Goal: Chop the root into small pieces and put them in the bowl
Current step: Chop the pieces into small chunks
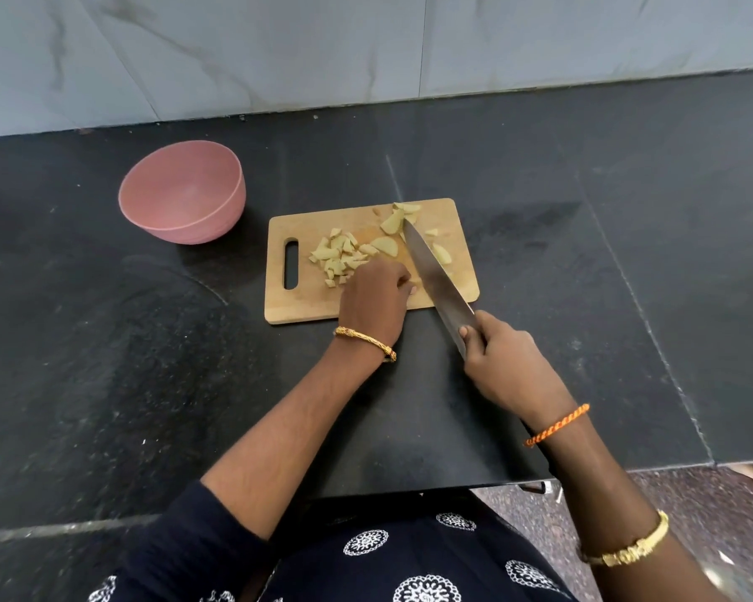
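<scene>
On a dark stone counter [127, 362], a wooden cutting board [461, 280] with a slot handle at its left end. Scattered across the board, pale yellow root pieces [338, 258]: a heap of small chunks toward the left, larger slices [385, 245] in the middle and at the far edge, a few more to the right of the blade. Left hand [372, 297] lying knuckles-up on the near half of the board, fingers curled down beside the small heap; fingertips mostly hidden under the hand, so impossible to tell whether pinching a piece or merely pressing down. Right hand [496, 354] clenched around the handle of a large knife [435, 271], handle fully covered by the fingers, blade slanting away across the board with its tip among the far slices. Blade edge contact with the board hard to judge from this angle. Pink bowl [183, 191] standing on the counter well left of the board, inside bare as far as visible. Behind, a grey marbled wall [366, 45]. At the bottom, a dark patterned garment [409, 558], cut off by the frame edge.
</scene>
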{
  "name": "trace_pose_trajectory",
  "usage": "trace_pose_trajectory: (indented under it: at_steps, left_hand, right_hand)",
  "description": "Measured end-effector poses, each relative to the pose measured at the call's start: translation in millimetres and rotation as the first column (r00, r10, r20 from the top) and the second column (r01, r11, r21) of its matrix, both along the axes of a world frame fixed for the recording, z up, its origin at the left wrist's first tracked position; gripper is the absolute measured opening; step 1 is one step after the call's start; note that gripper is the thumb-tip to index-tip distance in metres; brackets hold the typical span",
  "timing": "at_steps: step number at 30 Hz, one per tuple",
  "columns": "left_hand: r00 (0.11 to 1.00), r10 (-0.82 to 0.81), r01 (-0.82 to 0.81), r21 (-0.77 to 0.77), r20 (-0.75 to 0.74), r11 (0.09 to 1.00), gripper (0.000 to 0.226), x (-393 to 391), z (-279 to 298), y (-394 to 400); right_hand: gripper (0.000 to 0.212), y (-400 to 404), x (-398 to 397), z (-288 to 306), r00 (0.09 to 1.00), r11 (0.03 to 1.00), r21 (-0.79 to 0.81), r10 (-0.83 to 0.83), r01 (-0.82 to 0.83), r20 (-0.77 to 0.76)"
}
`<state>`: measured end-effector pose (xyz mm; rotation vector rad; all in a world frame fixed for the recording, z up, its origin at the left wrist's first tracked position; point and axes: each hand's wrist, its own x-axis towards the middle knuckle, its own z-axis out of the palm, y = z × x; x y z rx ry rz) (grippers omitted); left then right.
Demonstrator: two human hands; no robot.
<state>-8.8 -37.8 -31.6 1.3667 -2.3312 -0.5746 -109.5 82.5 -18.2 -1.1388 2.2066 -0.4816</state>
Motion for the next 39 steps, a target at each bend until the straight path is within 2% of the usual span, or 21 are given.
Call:
trace_pose_trajectory:
  at_steps: [6,11,18,22,24,35,39]
  left_hand:
    - [0.990,0.118,-0.114,0.055,-0.080,0.992,0.014,-5,-3,5]
    - [0.996,0.086,-0.084,0.066,-0.031,0.994,0.013,-5,-3,5]
    - [0.989,0.145,-0.141,0.111,-0.029,0.984,0.013,0,-1,1]
    - [0.983,0.178,-0.169,0.144,-0.054,0.975,0.007,0,2,0]
    - [0.980,0.190,-0.181,0.141,-0.054,0.973,0.007,0,3,0]
    - [0.987,0.159,-0.153,0.148,-0.031,0.977,0.010,3,5,-1]
    - [0.981,0.188,-0.180,0.145,-0.046,0.973,0.008,4,3,1]
  right_hand:
    - [0.018,-5,3,0,0.996,1.000,0.010,0.029,-0.028,-0.085]
    - [0.020,-14,8,2,0.986,0.996,0.067,0.076,-0.066,-0.152]
    - [0.017,9,1,9,0.986,0.986,0.140,0.108,-0.090,-0.125]
    - [0.016,7,-1,10,0.987,0.998,0.019,0.067,-0.065,-0.149]
    - [0.014,0,4,7,0.985,0.997,0.008,0.081,-0.081,-0.155]
    - [0.017,1,7,10,0.969,0.980,0.147,0.164,-0.138,-0.184]
    - [0.018,0,4,17,0.975,0.987,0.096,0.146,-0.132,-0.166]
